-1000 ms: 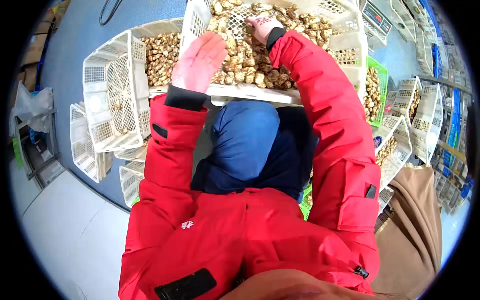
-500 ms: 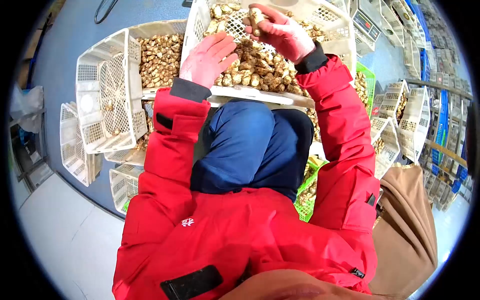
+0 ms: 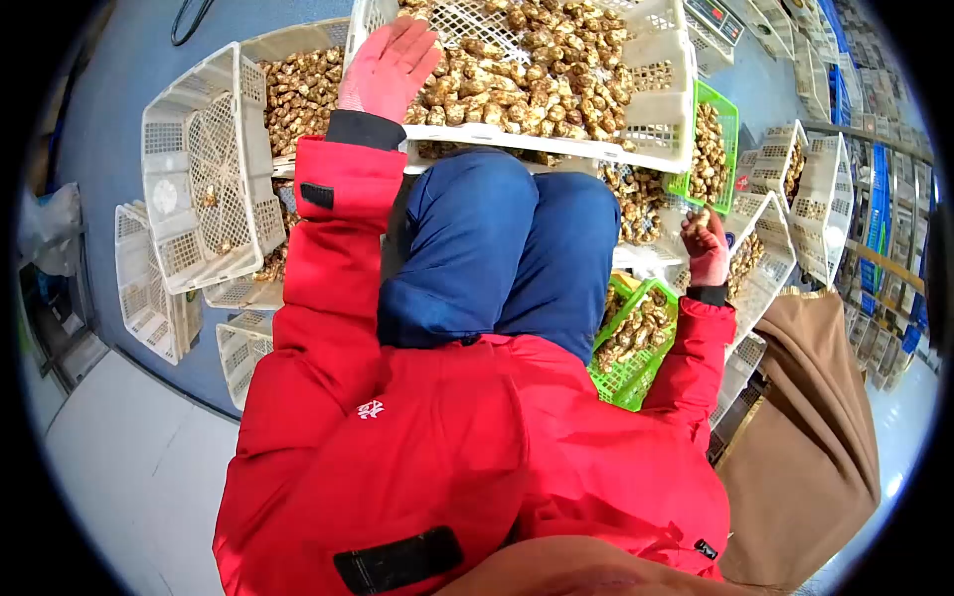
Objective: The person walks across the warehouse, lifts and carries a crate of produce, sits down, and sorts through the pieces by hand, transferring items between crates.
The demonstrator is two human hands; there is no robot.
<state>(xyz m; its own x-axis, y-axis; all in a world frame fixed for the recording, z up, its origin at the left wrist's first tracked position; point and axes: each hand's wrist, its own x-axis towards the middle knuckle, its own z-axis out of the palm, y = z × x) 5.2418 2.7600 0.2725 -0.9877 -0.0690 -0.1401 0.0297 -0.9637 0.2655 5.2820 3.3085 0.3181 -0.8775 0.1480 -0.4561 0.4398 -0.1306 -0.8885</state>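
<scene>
In front of my knees is a white plastic crate (image 3: 668, 99) with a heap of knobby brown-and-cream pieces (image 3: 527, 89), like stubby mushrooms or tubers; I cannot tell which. My left hand (image 3: 388, 74), in a pinkish glove, lies over the crate's left side, fingers stretched out and holding nothing. Out to the right, my right hand (image 3: 706, 253) has its fingers curled round a small pale piece (image 3: 702, 219) that shows at the fingertips. Just above that hand is a green basket (image 3: 728, 119) of similar pieces, with a white crate beside it.
A second green basket (image 3: 626, 392), partly filled, stands right of my knees. Tilted white crates (image 3: 199, 189) are stacked on the left. More crates (image 3: 840, 219) stand at the right. A scale (image 3: 717, 18) is at the upper right, and brown cloth (image 3: 805, 437) hangs at lower right.
My right hand has swung from above the big crate down to the right, with a piece in its fingers. My left hand has shifted up and left, and the view has moved slightly.
</scene>
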